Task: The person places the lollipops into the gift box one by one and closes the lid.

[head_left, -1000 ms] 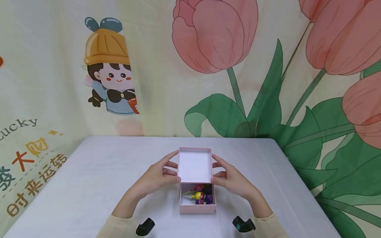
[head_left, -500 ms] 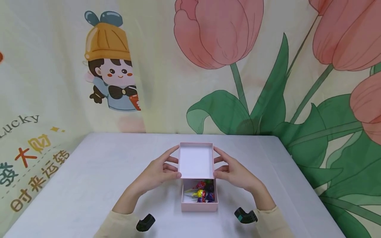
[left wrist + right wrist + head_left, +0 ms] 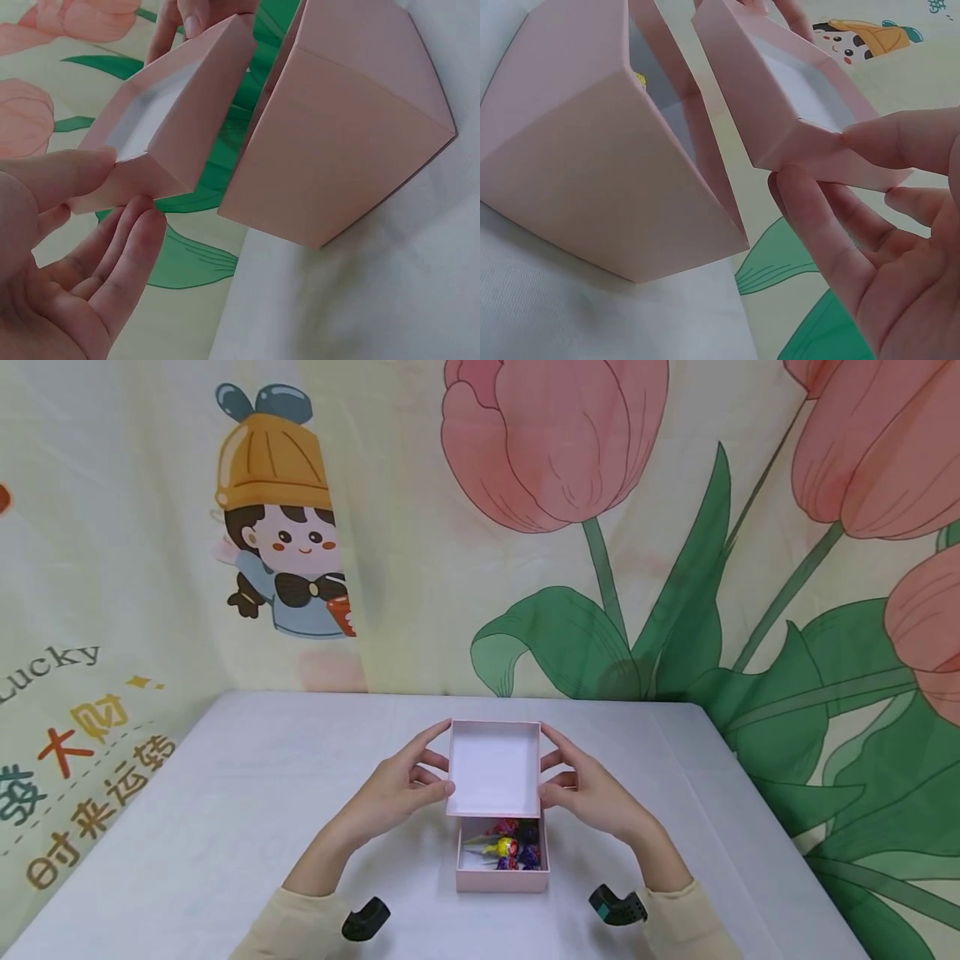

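Observation:
A pink box lid (image 3: pixel 494 768) with a white inside is held up, its hollow side facing me, above and behind the box. The left hand (image 3: pixel 401 789) pinches its left side between thumb and fingers, while the right hand (image 3: pixel 588 789) grips the right side the same way. Below stands the open pink box (image 3: pixel 502 882) on the table, with several wrapped lollipops (image 3: pixel 507 847) inside in yellow, red and purple. The lid hides the box's far part. Both wrist views show a gap between lid (image 3: pixel 176 124) and box (image 3: pixel 630 180).
A white cloth covers the table (image 3: pixel 300 793), which ends at a backdrop (image 3: pixel 405 568) printed with tulips and a cartoon child. Black devices (image 3: pixel 367 920) sit by both sleeves.
Over the second, the lid first rises slightly in the head view along with the whole scene. In the last half second it dips a little toward the box. Both hands keep their hold.

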### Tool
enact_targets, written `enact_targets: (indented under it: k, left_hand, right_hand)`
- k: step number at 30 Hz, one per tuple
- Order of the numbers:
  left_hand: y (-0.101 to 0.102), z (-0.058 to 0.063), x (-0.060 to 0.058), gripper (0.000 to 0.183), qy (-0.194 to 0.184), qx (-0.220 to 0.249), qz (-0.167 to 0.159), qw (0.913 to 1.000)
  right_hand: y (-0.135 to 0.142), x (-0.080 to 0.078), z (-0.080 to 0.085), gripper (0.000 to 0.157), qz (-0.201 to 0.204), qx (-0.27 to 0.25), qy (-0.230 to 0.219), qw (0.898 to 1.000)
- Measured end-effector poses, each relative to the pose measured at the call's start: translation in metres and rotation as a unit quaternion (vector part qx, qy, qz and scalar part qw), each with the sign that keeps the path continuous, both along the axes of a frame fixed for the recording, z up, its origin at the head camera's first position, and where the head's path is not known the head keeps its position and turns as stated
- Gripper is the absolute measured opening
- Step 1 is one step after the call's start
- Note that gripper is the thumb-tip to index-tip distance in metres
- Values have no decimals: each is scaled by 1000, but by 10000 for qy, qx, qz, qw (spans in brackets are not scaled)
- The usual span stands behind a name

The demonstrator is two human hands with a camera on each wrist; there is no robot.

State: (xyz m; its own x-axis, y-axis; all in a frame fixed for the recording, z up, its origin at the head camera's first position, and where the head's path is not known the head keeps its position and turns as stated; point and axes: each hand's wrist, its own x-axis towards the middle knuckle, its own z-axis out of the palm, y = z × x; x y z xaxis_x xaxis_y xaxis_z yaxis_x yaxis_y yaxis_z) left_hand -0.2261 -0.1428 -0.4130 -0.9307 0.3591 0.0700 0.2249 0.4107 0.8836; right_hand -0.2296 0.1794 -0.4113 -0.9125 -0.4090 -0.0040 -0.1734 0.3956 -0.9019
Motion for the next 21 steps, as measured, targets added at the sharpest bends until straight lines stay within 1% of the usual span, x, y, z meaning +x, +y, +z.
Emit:
enact_targets:
  k: [5, 9, 14, 21]
  left_hand:
    - [-1, 3, 0, 83, 266, 21, 23, 9996]
    - [0, 5, 1, 80, 470, 42, 86, 9989]
    - [1, 8, 4, 80, 586, -14, 75, 9982]
    - [2, 12, 7, 80, 812, 33, -7, 9967]
  right_hand:
    - [-3, 4, 5, 90, 15, -37, 268, 9996]
    - [-5, 4, 5, 85, -18, -96, 502, 9987]
    - [-6, 4, 6, 76, -157, -101, 840, 9963]
    - [-7, 6, 9, 74, -268, -127, 1082, 9937]
